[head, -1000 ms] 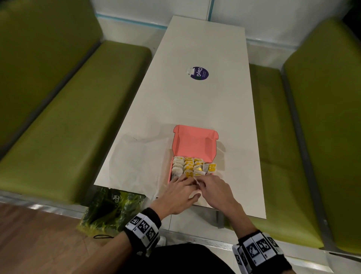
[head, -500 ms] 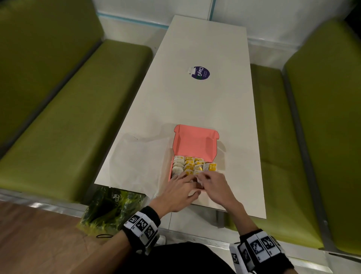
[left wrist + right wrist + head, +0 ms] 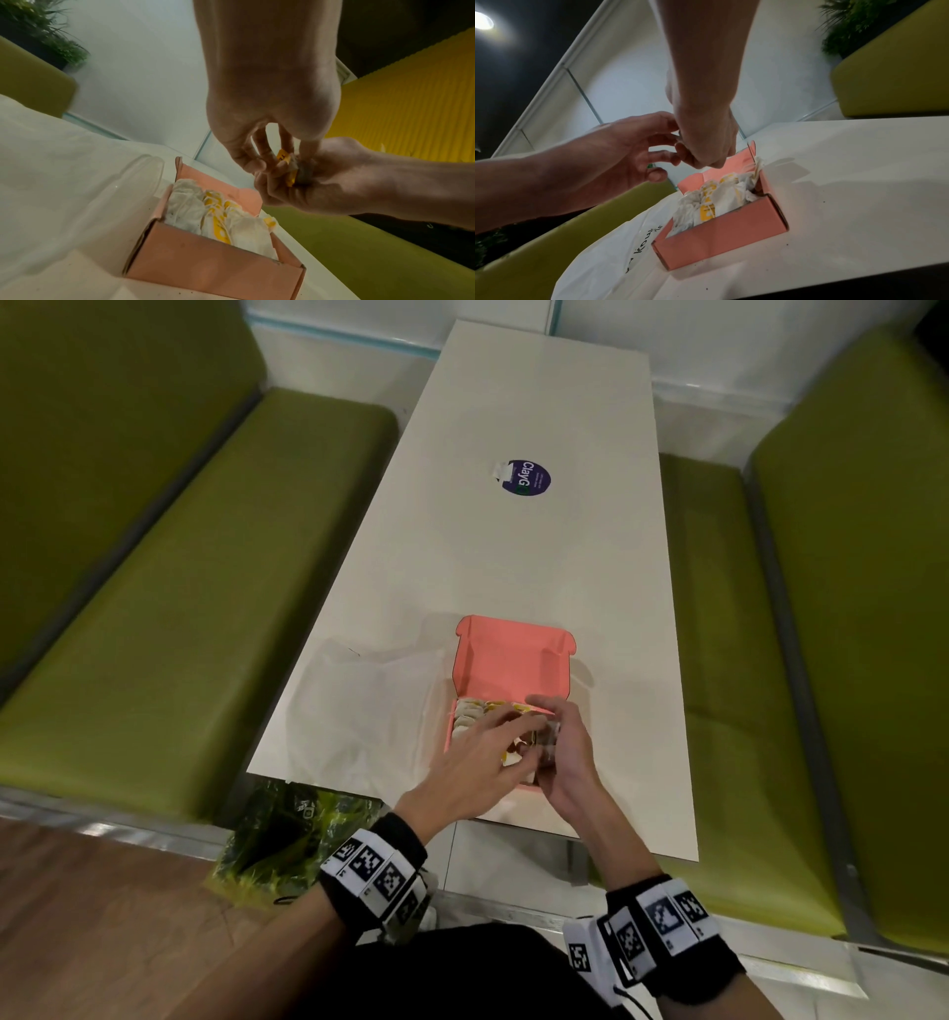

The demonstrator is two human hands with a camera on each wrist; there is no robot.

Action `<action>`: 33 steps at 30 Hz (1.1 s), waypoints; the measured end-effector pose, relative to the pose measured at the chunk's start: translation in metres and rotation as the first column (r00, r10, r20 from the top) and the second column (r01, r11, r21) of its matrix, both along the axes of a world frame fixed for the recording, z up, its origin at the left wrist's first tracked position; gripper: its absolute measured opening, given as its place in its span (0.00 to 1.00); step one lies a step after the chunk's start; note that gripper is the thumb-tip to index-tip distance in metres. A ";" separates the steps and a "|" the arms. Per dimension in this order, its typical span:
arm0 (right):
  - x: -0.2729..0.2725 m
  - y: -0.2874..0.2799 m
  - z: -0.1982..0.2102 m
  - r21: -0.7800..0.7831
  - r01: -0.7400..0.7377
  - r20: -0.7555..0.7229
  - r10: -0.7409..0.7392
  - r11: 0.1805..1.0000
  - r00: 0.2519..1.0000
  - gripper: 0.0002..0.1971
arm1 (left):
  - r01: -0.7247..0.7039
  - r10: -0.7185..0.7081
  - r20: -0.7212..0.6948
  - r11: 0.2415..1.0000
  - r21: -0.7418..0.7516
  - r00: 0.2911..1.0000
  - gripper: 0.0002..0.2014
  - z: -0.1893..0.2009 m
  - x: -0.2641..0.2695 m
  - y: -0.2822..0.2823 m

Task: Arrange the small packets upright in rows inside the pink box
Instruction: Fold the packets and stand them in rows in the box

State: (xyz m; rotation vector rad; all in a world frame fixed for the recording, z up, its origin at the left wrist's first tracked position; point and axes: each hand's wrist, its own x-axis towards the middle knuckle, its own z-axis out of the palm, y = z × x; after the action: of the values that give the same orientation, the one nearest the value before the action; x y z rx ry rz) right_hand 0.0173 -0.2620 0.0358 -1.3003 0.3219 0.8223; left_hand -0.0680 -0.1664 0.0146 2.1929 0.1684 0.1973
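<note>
A: Both hands up over the open pink cardboard box [image 3: 513, 660] at the near end of the long white worktop [image 3: 513, 557]. Right hand [image 3: 570, 757] curled around a few small white-and-yellow paper packets [image 3: 291, 168], firm grip.

B: And the left hand [image 3: 477, 757] pinches at that bundle, fingertips [image 3: 253, 165] on a yellow tag, I think; it's blurred. More packets [image 3: 718, 199] stand packed inside the box, beside a crumpled white plastic bag [image 3: 359, 711].

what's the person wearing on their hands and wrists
Both hands are bare. The left wrist band and right wrist band are black, each ringed with white tiles printed with black square code markers. A thin black cord hangs by the right band.
</note>
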 end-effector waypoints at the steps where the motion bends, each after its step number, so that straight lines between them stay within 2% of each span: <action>1: 0.000 -0.001 0.000 0.020 -0.003 -0.021 0.004 1.000 1.000 0.11 | -0.003 0.003 0.003 0.999 -0.035 1.000 0.17 0.000 0.000 0.001; 4: 0.000 -0.001 0.000 0.044 -0.048 -0.036 0.049 0.998 0.998 0.09 | 0.005 -0.002 0.042 0.998 -0.066 0.999 0.15 0.001 0.002 0.007; 10: -0.003 -0.003 -0.001 0.046 -0.144 0.006 0.144 0.988 0.990 0.13 | 0.066 -0.069 0.033 0.995 0.080 0.997 0.04 0.001 0.008 0.015; 15: -0.002 -0.006 -0.003 -0.015 -0.193 -0.003 0.193 0.981 0.981 0.11 | 0.063 -0.074 0.061 0.982 0.176 0.995 0.03 0.009 0.009 0.020; 20: 0.006 -0.008 -0.008 -0.069 -0.150 0.042 0.153 0.986 0.987 0.05 | -0.038 0.027 0.072 0.986 0.160 0.997 0.03 0.018 0.009 0.024; 24: 0.010 -0.007 -0.009 -0.074 -0.128 0.062 0.133 0.989 0.989 0.05 | -0.109 0.096 0.089 0.983 0.147 0.991 0.03 0.020 0.009 0.021; 29: 0.011 -0.006 -0.012 -0.067 -0.106 -0.016 0.105 0.992 0.994 0.03 | -0.121 0.085 0.153 0.962 0.243 0.985 0.02 0.022 0.011 0.020; 33: 0.012 -0.006 -0.010 -0.024 -0.064 -0.070 0.063 0.998 0.996 0.03 | -0.127 0.089 0.173 0.967 0.221 0.981 0.03 0.022 0.011 0.024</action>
State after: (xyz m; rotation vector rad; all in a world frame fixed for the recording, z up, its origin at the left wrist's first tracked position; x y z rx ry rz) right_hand 0.0298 -0.2683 0.0257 -1.3139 0.3490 0.9213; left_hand -0.0566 -0.1427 0.0366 2.3882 0.1812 0.4768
